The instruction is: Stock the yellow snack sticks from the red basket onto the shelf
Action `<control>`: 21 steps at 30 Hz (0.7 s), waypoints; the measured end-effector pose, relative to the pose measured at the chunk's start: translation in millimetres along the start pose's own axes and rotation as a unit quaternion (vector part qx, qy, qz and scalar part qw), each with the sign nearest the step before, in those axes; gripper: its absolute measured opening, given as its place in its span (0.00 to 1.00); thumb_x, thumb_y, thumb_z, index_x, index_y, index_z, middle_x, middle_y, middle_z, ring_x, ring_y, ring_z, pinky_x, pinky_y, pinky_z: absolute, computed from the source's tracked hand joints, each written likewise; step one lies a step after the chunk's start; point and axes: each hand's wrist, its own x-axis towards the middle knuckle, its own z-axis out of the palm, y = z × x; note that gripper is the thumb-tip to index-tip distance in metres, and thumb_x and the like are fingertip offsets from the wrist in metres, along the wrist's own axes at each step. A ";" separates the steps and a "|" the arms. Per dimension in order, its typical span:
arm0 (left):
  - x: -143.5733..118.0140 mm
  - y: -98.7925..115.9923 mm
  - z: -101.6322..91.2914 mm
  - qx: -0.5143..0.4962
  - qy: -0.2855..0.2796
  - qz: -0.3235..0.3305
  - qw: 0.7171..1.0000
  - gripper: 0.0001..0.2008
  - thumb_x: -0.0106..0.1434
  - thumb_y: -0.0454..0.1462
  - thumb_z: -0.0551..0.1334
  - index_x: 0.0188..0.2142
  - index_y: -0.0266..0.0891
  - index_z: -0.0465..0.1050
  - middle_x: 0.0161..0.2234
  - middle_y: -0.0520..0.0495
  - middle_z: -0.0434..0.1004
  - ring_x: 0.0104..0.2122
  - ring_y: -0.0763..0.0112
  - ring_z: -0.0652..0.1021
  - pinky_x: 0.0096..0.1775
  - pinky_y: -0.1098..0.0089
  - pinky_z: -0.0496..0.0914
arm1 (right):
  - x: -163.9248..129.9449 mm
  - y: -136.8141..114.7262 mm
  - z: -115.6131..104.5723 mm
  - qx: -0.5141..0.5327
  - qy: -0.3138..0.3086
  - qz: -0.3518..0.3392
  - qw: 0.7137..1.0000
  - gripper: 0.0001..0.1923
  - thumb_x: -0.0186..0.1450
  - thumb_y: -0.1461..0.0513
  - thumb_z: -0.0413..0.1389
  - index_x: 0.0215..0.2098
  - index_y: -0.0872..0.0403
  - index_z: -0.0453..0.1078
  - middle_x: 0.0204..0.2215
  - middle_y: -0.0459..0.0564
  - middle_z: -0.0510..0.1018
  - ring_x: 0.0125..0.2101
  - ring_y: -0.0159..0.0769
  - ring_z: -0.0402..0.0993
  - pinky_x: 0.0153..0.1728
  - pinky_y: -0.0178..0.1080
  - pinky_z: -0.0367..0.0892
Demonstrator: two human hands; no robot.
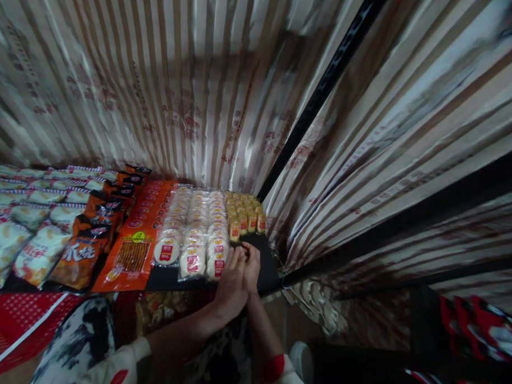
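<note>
hands meet at the shelf's [267,278] front edge: left hand [230,285] lies over right hand [252,266], fingers curled, grip unclear. rice cracker packs [192,233] touch the left fingertips; yellow snack packs [245,215] sit just beyond; orange packets [134,246] further left.

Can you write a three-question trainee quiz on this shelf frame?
1. True or false: both hands, the left hand and the right hand, are at the front edge of the black shelf.
2. Which packs lie nearest the hands? A. white round-cake packs B. dark orange bags C. pale chip bags
3. Fill in: the small yellow packs lie to the ____ of the white round-cake packs.

Key: 1 true; 2 A; 3 right.
</note>
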 end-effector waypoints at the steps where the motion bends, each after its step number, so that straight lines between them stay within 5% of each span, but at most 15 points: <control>1: -18.3 -2.2 -7.5 0.001 -0.003 0.005 1.000 0.29 0.61 0.30 0.47 0.63 0.30 0.49 0.64 0.36 0.49 0.63 0.55 0.50 0.60 0.51 0.55 | -9.0 -1.1 -1.5 0.011 -0.004 0.019 1.000 0.17 0.62 0.55 0.48 0.43 0.56 0.68 0.40 0.55 0.70 0.39 0.37 0.70 0.41 0.40 0.67; 5: -73.0 -15.9 -20.5 0.029 -0.010 0.084 0.996 0.29 0.62 0.30 0.46 0.63 0.30 0.46 0.64 0.35 0.46 0.64 0.57 0.45 0.60 0.50 0.53 | -42.9 -7.5 -5.7 0.008 -0.023 0.057 0.998 0.20 0.61 0.52 0.50 0.45 0.56 0.67 0.40 0.55 0.70 0.34 0.36 0.71 0.36 0.38 0.68; 8: -90.3 -29.9 -21.9 0.054 -0.004 0.075 0.996 0.28 0.61 0.30 0.46 0.61 0.25 0.50 0.64 0.30 0.45 0.64 0.56 0.44 0.60 0.49 0.54 | -59.1 -14.3 -7.1 -0.046 -0.043 0.030 0.998 0.22 0.60 0.51 0.51 0.45 0.57 0.68 0.40 0.56 0.71 0.36 0.38 0.71 0.36 0.39 0.68; 13: -86.9 -35.9 -35.0 0.108 -0.064 -0.020 0.992 0.30 0.57 0.29 0.48 0.60 0.21 0.54 0.62 0.28 0.49 0.63 0.51 0.51 0.60 0.50 0.54 | -65.2 -23.9 -5.5 -0.136 -0.054 -0.011 0.989 0.23 0.59 0.53 0.52 0.47 0.59 0.69 0.36 0.57 0.75 0.39 0.44 0.70 0.42 0.43 0.65; 21: -73.8 -25.5 -50.8 0.141 -0.112 -0.029 0.983 0.32 0.53 0.27 0.48 0.60 0.22 0.55 0.62 0.33 0.51 0.63 0.55 0.51 0.60 0.56 0.55 | -59.8 -24.2 4.7 -0.099 -0.059 0.028 0.993 0.18 0.57 0.57 0.50 0.42 0.57 0.70 0.34 0.54 0.77 0.34 0.40 0.73 0.37 0.38 0.66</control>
